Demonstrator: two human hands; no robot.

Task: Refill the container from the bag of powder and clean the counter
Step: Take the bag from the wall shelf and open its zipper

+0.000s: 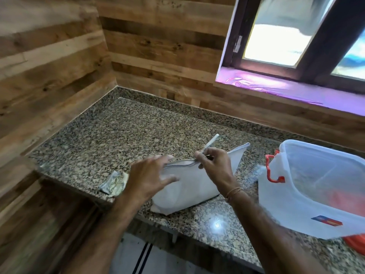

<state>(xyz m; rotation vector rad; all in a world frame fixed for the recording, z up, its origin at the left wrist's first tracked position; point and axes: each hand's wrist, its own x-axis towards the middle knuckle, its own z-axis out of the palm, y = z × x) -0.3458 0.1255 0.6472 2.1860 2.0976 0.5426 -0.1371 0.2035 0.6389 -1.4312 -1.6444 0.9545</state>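
The white bag of powder (197,186) lay centre frame on the speckled granite counter (118,131), beneath my left hand (152,175), fingers spread wide; my right hand (214,165) pinched its white top strip (212,140).

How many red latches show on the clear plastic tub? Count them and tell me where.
1: a red plastic latch on the clear plastic tub's left end. An orange-red piece peeks from under its near right corner; it may be another. Others may be hidden.

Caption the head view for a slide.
Right hand pinches strip on white bag, left hand touching it, plastic container alongside.
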